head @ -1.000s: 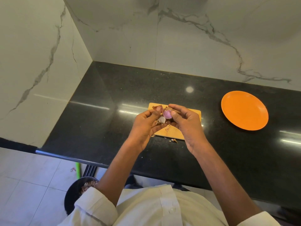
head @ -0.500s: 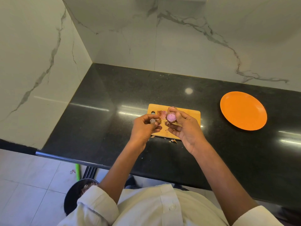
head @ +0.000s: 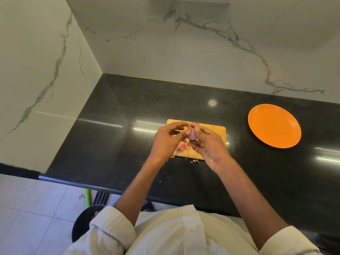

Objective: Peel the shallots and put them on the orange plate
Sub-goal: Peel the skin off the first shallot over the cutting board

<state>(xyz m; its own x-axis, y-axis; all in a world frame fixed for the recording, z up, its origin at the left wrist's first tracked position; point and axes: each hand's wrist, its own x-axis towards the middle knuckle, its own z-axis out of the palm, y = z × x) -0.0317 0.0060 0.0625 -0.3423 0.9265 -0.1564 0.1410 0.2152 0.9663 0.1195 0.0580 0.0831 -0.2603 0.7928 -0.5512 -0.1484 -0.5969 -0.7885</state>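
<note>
- Across the lower half of your view runs the black countertop point(head: 110, 144), with white marble walls point(head: 202, 52) rising at 12 and 9 o'clock.
- At 3 o'clock from your hands sits the orange plate point(head: 274, 126), flat on the counter, well apart from the board, nothing on it.
- At the centre lies the wooden cutting board point(head: 215, 131), mostly covered by your 2 hands.
- Your right hand point(head: 209, 146) holds the shallot point(head: 192, 134) above the board, fingers and thumb curled round it; its pink flesh shows.
- Your left hand point(head: 165, 142) meets it from 9 o'clock, thumb tip touching the shallot, fingers curled; whether it pinches skin you cannot tell.
- Peeled pink skins point(head: 181, 145) lie on the board at 6 o'clock under your left hand.
- Small skin scraps point(head: 196, 161) rest on the counter just off the board's near edge.
</note>
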